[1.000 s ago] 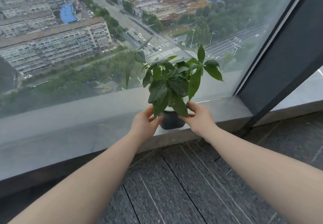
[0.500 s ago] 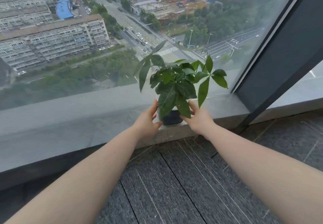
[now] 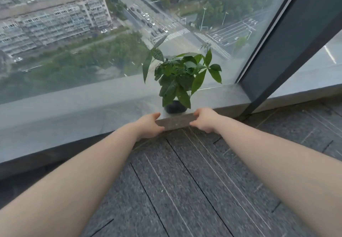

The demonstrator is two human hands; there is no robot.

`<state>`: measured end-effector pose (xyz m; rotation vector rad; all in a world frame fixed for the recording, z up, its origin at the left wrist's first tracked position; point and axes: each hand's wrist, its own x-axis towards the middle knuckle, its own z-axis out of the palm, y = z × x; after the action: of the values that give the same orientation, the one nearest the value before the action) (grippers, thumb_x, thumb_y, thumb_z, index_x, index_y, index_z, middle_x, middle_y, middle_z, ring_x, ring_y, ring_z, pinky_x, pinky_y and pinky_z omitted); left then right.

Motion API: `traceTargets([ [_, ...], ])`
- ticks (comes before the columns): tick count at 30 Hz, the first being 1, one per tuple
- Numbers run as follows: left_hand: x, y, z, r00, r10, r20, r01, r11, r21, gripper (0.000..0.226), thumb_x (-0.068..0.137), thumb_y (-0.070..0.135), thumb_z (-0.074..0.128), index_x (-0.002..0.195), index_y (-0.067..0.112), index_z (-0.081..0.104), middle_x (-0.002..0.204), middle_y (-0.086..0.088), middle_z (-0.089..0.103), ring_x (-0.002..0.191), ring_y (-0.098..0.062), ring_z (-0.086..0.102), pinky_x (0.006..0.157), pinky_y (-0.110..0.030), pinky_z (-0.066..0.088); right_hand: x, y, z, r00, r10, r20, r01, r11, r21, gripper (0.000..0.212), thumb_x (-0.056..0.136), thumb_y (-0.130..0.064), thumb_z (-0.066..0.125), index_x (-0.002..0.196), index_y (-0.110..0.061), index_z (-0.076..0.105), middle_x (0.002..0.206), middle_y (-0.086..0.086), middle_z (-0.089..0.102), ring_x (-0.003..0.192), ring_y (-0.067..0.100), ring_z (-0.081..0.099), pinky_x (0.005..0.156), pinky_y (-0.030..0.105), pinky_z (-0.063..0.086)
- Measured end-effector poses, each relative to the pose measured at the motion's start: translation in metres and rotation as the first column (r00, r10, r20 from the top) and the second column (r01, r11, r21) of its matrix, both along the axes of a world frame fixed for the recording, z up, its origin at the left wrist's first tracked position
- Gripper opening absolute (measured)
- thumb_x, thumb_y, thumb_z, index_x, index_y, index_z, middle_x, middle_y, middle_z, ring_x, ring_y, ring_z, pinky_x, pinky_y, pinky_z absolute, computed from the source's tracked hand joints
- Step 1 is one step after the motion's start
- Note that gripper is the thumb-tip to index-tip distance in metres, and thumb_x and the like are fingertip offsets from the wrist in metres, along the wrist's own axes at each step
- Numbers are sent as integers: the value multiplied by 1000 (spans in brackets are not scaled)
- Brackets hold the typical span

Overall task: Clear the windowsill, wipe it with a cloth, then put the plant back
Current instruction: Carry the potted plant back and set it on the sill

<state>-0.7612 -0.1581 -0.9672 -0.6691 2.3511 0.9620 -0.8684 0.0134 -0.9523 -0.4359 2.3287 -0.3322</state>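
While standing upright on the windowsill [image 3: 77, 111], close to its front edge and well short of the glass: potted plant [image 3: 178, 81], dark pot [image 3: 175, 107], leaves spreading above and hiding the rim.

Left hand [image 3: 148, 125]: at the sill's front edge, just below and left of the pot, apart from it. Fingers loosely curved, thumb toward the sill top; holding nothing.

Right hand [image 3: 205, 119]: at the same edge, just below and right of the pot, apart from it. Fingers curled downward, grasping nothing; possibly brushing the sill face, contact not clear at this angle.

Governing relation: pot straight ahead and slightly above both hands, centred in the gap between them; long axis vertical; neither hand clearly nearer, the right perhaps marginally so.

Stage, by judgement: plant resting on the sill with both hands free of it. No cloth in view.

Also present: window glass [image 3: 83, 42] with a city street far below; dark window frame [image 3: 288, 48] to the right; dark grey floor planks [image 3: 185, 190] underfoot.
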Motion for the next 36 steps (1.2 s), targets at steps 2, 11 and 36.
traceTargets([
  [2, 13, 5, 26, 999, -34, 35, 35, 999, -26, 62, 91, 33, 57, 147, 16, 35, 150, -5, 40, 136, -24, 40, 112, -34, 32, 13, 5, 30, 998, 49, 43, -52, 997, 58, 55, 95, -31, 57, 143, -8, 43, 131, 13, 56, 105, 34, 63, 88, 44, 57],
  [11, 50, 22, 238, 997, -52, 48, 53, 999, -14, 41, 93, 32, 55, 130, 14, 55, 133, -4, 58, 122, -21, 54, 105, -30, 39, 55, 11, 242, 981, 179, 73, -184, 980, 71, 44, 98, -32, 50, 135, -8, 54, 128, 12, 59, 107, 32, 62, 87, 41, 57],
  [36, 240, 32, 769, 941, 139, -308, -229, 933, -279, 39, 91, 32, 59, 127, 15, 59, 130, 1, 61, 119, -16, 56, 101, -23, 40, 199, -32, 762, 733, 598, -324, -659, 743, -121, 40, 94, -35, 57, 125, -11, 62, 121, 9, 66, 106, 26, 64, 93, 36, 53],
])
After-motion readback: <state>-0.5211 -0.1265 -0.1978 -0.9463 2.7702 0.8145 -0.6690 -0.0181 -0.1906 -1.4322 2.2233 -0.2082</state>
